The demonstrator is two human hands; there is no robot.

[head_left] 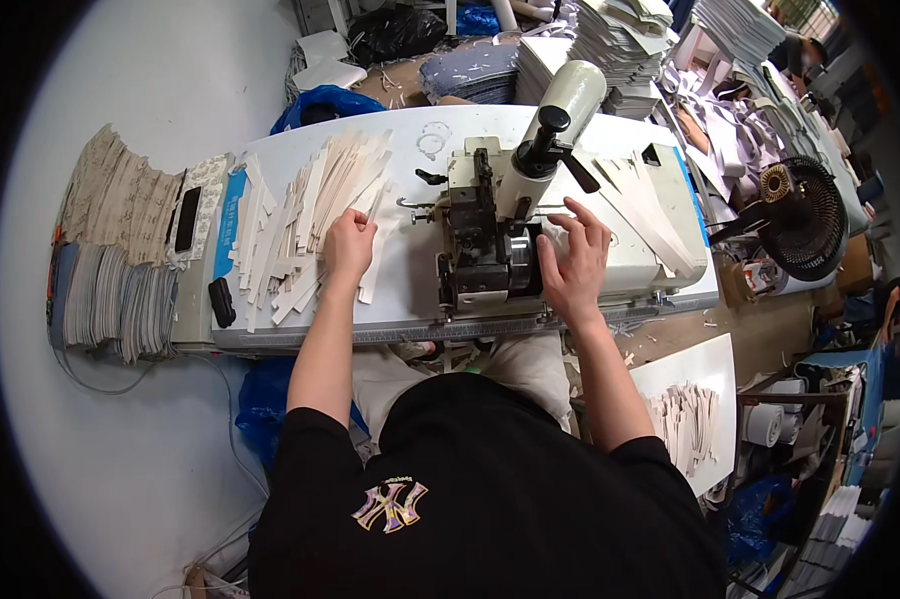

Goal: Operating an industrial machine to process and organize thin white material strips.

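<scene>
My left hand (350,245) is over the right edge of a loose pile of pale strips (315,215) on the white table. Its thumb and fingers are pinched together on a narrow pale strip (375,207) that points away from me. My right hand (576,265) is held beside the sewing machine (475,240), fingers apart, with nothing in it. Its thumb is close to the machine's round metal wheel (520,262); whether they touch, I cannot tell. More long strips (640,215) lie on the pale machine bed to the right of that hand.
Folded fabric stacks (116,299) and a phone (187,218) are at the left. A black tool (223,302) lies near the table's front-left corner. A black fan (804,218) stands at the right. Below it, a white board (704,374) carries more strips. Material stacks (610,50) rise behind.
</scene>
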